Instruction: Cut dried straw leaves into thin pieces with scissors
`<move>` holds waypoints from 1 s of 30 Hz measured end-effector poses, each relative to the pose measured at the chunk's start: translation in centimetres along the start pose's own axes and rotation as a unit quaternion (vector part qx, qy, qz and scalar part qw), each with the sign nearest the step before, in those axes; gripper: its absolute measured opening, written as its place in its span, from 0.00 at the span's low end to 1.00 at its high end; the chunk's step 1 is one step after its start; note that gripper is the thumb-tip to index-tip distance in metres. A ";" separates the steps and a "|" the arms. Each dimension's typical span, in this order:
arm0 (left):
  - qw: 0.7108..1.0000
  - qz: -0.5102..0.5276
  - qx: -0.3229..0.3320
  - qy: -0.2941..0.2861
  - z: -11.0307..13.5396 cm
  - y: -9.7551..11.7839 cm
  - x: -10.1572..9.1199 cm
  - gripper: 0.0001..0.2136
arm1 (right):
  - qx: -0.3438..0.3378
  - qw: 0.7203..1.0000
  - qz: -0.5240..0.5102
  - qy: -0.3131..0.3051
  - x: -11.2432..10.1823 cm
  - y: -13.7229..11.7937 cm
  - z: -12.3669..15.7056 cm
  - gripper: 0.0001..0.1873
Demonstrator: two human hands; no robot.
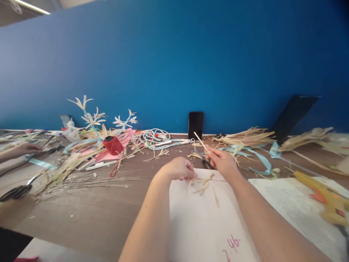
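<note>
My left hand is closed in a pinch over a white sheet of paper, its fingertips on small straw pieces lying there. My right hand is closed on a thin straw strip that points up and to the left. Both hands are close together at the paper's far edge. Black scissors lie just between them on the table, partly hidden.
A brown table carries straw bundles, straw flowers, a red thread spool, light blue ribbon, white cords, a black phone against the blue wall, a yellow glue gun, and scissors at left. Another person's hand is far left.
</note>
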State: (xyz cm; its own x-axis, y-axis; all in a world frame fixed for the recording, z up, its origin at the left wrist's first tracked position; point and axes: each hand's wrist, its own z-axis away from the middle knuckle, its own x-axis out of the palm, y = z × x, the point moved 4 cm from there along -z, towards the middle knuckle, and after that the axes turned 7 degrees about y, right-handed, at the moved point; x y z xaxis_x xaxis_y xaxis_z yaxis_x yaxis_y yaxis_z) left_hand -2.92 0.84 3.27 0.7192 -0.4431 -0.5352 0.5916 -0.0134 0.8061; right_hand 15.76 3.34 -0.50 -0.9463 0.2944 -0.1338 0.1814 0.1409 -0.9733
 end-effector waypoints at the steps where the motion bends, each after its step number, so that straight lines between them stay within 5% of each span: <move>1: 0.999 0.031 0.001 0.010 -0.1 0.0 -0.1 0.05 | 0.001 1.000 -0.004 -0.001 0.0 0.0 0.0 0.23; 13: 0.929 0.324 -0.023 0.176 -2.3 -1.2 -0.7 0.06 | 0.012 0.997 -0.067 0.039 -0.4 -1.0 0.6 0.24; 19: 0.890 0.376 -0.020 0.256 -2.6 -1.6 -1.0 0.08 | 0.015 0.990 -0.135 0.047 -0.5 -1.3 0.9 0.22; 26: 0.824 0.484 -0.025 0.295 -3.0 -1.7 -0.9 0.05 | 0.019 0.986 -0.165 -0.001 0.4 -2.0 1.6 0.20; 30: 0.808 0.510 -0.020 0.293 -3.1 -1.5 -0.6 0.05 | 0.019 0.985 -0.164 -0.055 1.3 -3.0 2.3 0.23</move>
State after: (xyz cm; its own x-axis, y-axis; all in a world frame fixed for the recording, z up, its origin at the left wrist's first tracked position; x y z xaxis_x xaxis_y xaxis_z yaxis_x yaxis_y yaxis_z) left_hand -3.11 3.96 1.62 0.8824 0.2964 0.3654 -0.4152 0.1254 0.9010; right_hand 13.36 1.13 1.78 -0.9760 0.1338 0.1717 -0.1472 0.1752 -0.9735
